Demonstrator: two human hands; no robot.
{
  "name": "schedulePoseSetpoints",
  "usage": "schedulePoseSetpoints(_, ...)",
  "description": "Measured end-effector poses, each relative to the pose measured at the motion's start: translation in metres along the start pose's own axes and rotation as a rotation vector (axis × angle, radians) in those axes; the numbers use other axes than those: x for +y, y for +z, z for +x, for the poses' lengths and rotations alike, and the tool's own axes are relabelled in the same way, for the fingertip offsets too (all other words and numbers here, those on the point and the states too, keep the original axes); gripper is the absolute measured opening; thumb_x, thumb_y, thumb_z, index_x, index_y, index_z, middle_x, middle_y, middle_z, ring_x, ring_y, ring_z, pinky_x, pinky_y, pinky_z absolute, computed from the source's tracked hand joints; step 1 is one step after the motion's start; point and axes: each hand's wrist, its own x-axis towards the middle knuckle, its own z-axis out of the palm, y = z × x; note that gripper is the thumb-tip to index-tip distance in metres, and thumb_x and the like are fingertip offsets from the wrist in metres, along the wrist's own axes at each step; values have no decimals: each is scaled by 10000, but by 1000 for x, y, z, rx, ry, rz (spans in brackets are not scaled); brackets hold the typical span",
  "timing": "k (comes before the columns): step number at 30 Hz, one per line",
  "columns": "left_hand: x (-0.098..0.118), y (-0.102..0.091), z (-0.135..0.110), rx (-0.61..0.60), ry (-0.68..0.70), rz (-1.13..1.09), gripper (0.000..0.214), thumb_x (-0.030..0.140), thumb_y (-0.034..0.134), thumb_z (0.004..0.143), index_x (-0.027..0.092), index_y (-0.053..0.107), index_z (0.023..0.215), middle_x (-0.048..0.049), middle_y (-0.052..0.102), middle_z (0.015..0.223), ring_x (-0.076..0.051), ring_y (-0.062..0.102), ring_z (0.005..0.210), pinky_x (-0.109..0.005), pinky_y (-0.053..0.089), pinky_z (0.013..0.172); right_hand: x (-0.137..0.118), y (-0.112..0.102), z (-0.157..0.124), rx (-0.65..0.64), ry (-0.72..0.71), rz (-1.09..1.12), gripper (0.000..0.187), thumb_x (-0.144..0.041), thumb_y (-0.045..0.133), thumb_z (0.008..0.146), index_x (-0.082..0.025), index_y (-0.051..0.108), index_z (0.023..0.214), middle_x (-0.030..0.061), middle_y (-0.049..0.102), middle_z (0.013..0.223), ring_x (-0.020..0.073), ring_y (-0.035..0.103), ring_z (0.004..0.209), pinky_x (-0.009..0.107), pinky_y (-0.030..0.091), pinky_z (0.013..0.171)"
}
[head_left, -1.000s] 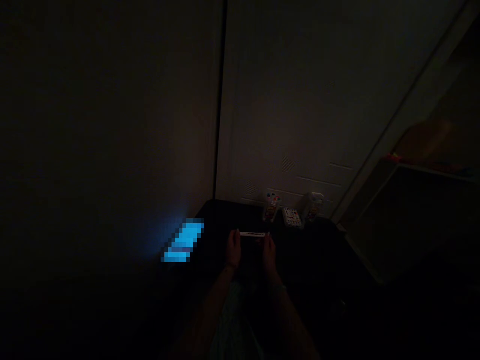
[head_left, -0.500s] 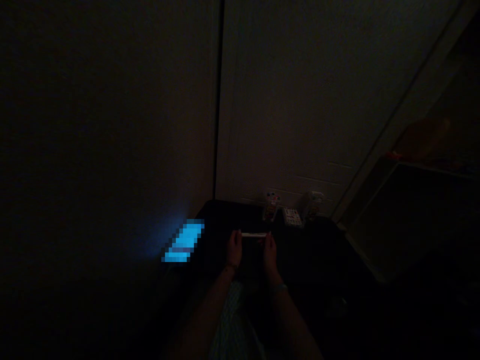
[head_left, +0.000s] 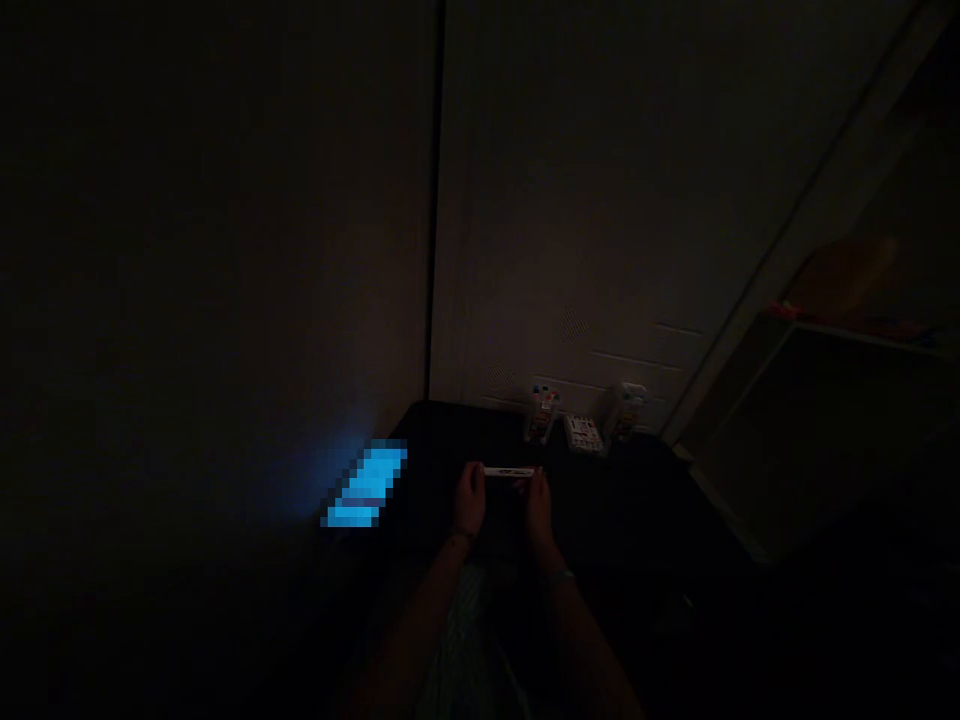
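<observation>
Presently: left hand and right hand each pinching one end of a slim white stick, level over the dark table; glowing screen at nine o'clock; next move wants a steady two-ended hold.

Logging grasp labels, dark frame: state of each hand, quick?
Left hand: shut on left end of the thin white strip.
Right hand: shut on the strip's right end.
</observation>
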Motion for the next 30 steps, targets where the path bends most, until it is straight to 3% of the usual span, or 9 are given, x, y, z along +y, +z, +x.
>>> schedulePoseSetpoints(5,3,0,-1,11,-2,21,409,551,383,826,184,548,758,-4,569,690,-143,521,649,-251,400,635,2,-3,2,80,49,-65,465,-617,342,828,-217,541,698,2,560,669,148,488,638,255,379,665)
schedulePoseSetpoints(9,4,0,-2,2,27,14,384,531,380,836,188,549,808,4,567,695,-135,523,644,-242,404,619,2,-2,3,56,43,-58,479,-619,335,828,-211,546,692,2,555,675,145,488,650,251,386,678)
schedulePoseSetpoints(16,3,0,-1,1,44,7,340,487,373,846,204,555,898,-5,601,732,-151,567,690,-271,433,677,-3,3,-1,1,23,-7,513,-597,313,845,-191,617,927,15,595,725,152,526,682,258,416,686)
schedulePoseSetpoints(20,4,3,-4,-216,60,3,339,501,425,816,198,576,804,1,611,688,-137,559,636,-248,430,625,-1,6,-5,-150,-2,-62,446,-568,507,768,-208,633,998,43,647,939,188,562,879,291,419,811)
schedulePoseSetpoints(22,4,5,-5,-317,49,17,343,510,444,802,201,590,776,12,602,638,-127,538,577,-233,415,573,-1,6,-6,-167,-51,-107,406,-541,569,733,-217,649,965,42,642,987,197,542,962,303,395,875)
schedulePoseSetpoints(25,8,6,-8,-352,50,25,337,501,462,797,212,632,835,-3,647,689,-137,569,606,-238,425,588,-2,6,-7,-148,-48,-79,385,-524,545,757,-221,646,973,40,635,1003,186,548,971,296,396,884)
schedulePoseSetpoints(28,14,6,-11,-355,85,-6,350,475,464,807,230,656,969,-33,692,902,-168,621,790,-265,451,727,-6,6,-9,-147,-18,2,417,-504,481,809,-230,590,1105,36,627,1039,170,565,945,278,417,848)
schedulePoseSetpoints(30,16,6,-12,-364,88,-13,365,469,440,822,232,665,984,-38,694,934,-180,623,834,-280,446,768,-8,7,-11,-126,-9,19,449,-498,450,829,-230,543,1176,37,629,1020,168,573,905,276,430,812)
